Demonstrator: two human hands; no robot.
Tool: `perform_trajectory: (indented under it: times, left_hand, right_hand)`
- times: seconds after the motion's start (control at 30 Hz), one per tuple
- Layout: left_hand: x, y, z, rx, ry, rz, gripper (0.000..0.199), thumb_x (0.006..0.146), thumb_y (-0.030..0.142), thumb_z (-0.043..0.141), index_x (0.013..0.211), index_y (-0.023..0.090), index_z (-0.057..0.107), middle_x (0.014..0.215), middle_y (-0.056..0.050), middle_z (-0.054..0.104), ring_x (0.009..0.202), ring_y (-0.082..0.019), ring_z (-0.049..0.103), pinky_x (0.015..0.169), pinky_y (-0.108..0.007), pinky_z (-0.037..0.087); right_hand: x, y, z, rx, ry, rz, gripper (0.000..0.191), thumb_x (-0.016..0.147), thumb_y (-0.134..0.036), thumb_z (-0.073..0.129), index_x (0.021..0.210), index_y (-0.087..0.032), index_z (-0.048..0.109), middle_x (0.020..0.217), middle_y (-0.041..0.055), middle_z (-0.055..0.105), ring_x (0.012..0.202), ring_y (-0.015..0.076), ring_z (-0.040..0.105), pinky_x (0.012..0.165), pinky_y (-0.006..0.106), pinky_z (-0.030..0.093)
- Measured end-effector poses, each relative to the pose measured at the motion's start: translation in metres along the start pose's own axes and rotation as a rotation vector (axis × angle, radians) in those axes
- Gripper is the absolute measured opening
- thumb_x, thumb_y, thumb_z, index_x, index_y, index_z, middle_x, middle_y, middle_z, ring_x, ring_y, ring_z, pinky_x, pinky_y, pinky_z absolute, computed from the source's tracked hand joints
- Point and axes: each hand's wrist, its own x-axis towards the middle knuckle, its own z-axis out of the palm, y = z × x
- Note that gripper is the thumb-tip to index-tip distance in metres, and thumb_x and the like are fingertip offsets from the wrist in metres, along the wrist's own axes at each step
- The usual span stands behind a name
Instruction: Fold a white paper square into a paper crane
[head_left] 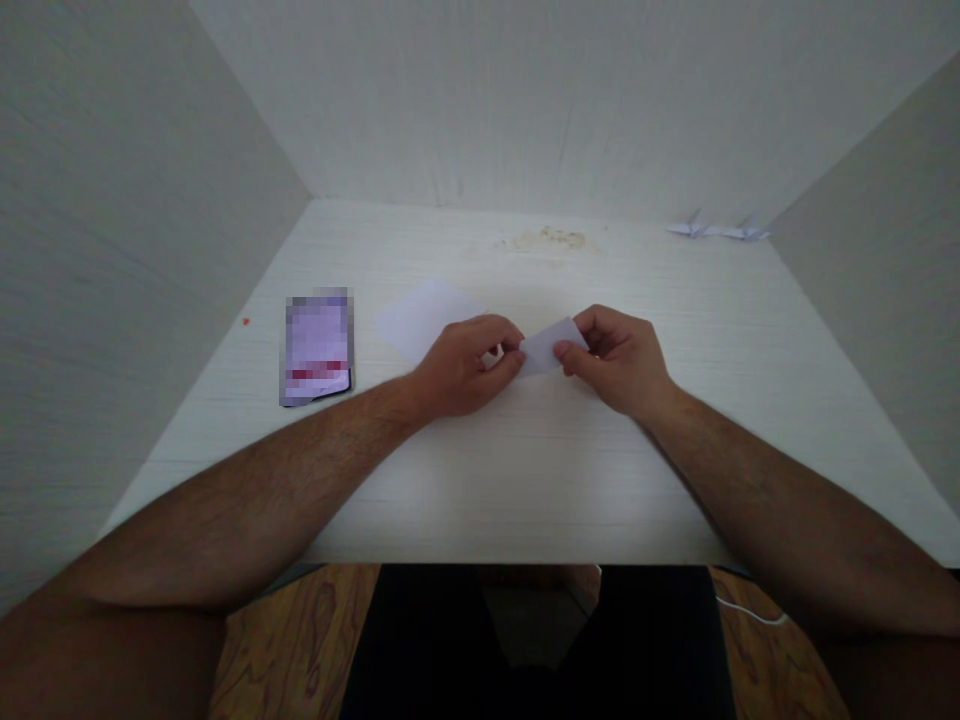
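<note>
Firstly, left panel (112, 230): seen rising beside the pale, streaked worktop (480, 490).
Red speck (246, 321): noted on the worktop, near its left edge.
Device (317, 345): found lying flat, phone-like in outline; its display is obscured by pixelation, with a red band made out low on it.
Loose sheet (429, 312): laid flat on the worktop, white, well apart from the device; its near right part is covered by the left hand.
Dark clothing (405, 650): seen below the front edge, over the person's legs; wood-grained floor (292, 640) is shown to either side.
Left grip (469, 365): narrow, the left end of the paper piece being pinched between thumb and fingertips.
Paper piece (540, 352): held between both hands over the middle of the worktop, small, white and tilted, its right end set farther back than its left.
Stain (559, 238): brownish and irregular, recorded near the back panel (480, 110).
Right grip (622, 358): narrow, the right end of the paper piece being held with the thumb laid on its face.
Paper figures (694, 231): two, folded and pointed, placed side by side at the back right corner.
White cable (754, 612): seen below the worktop.
Right panel (892, 230): upright.
</note>
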Motion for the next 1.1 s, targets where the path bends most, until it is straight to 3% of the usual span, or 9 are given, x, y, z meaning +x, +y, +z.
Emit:
perform_trajectory:
  times: [0.17,0.3,0.43,0.6,0.87,1.1]
  left_hand:
    - [0.0,0.008,0.002,-0.037,-0.052,-0.169,0.015,0.083,0.025,0.06,0.071,0.016,0.062,0.056,0.005,0.056,0.051,-0.007,0.047,0.052,-0.021,0.036]
    - [0.0,0.01,0.007,0.05,-0.086,-0.266,0.014,0.084,0.025,0.062,0.076,0.016,0.069,0.06,0.003,0.061,0.054,-0.009,0.052,0.055,-0.023,0.04]
    - [-0.003,0.005,0.007,0.256,-0.136,-0.077,0.02,0.086,0.023,0.063,0.102,0.016,0.075,0.087,-0.005,0.071,0.076,-0.015,0.063,0.07,-0.029,0.051]
    - [-0.005,0.004,0.002,0.4,-0.262,0.182,0.026,0.098,0.024,0.052,0.105,0.019,0.077,0.1,-0.008,0.073,0.09,-0.019,0.064,0.08,-0.033,0.053]
    - [-0.003,0.009,-0.003,0.502,-0.373,0.257,0.033,0.1,0.023,0.047,0.121,0.018,0.072,0.113,-0.009,0.072,0.098,-0.022,0.062,0.088,-0.038,0.054]
    - [-0.003,0.007,-0.005,0.491,-0.403,0.227,0.034,0.099,0.023,0.048,0.125,0.02,0.07,0.116,-0.008,0.072,0.102,-0.023,0.061,0.092,-0.039,0.052]
  right_hand:
    - [0.006,0.0,0.001,0.078,0.014,0.165,0.024,0.074,-0.037,0.072,0.071,-0.021,0.056,0.051,-0.0039,0.057,0.042,0.0093,0.048,0.041,0.023,0.033]
    - [0.01,0.006,-0.002,-0.091,-0.025,0.255,0.015,0.073,-0.031,0.069,0.069,-0.02,0.058,0.05,-0.0026,0.058,0.041,0.0107,0.049,0.041,0.024,0.034]
    - [0.014,0.009,-0.006,-0.376,0.009,0.238,0.009,0.07,-0.026,0.067,0.065,-0.019,0.062,0.054,0.0,0.061,0.048,0.0129,0.052,0.046,0.027,0.036]
    - [0.014,0.008,-0.007,-0.599,0.003,0.186,0.007,0.068,-0.024,0.065,0.064,-0.019,0.066,0.058,-0.0001,0.062,0.054,0.013,0.051,0.054,0.029,0.037]
    - [0.014,0.009,-0.009,-0.547,-0.129,0.106,0.009,0.071,-0.025,0.067,0.074,-0.018,0.071,0.064,-0.0009,0.065,0.059,0.0126,0.052,0.058,0.028,0.036]
    - [0.015,0.022,-0.012,-0.36,-0.176,-0.163,0.012,0.075,-0.021,0.064,0.08,-0.018,0.075,0.078,0.0014,0.066,0.067,0.0122,0.055,0.063,0.027,0.041]
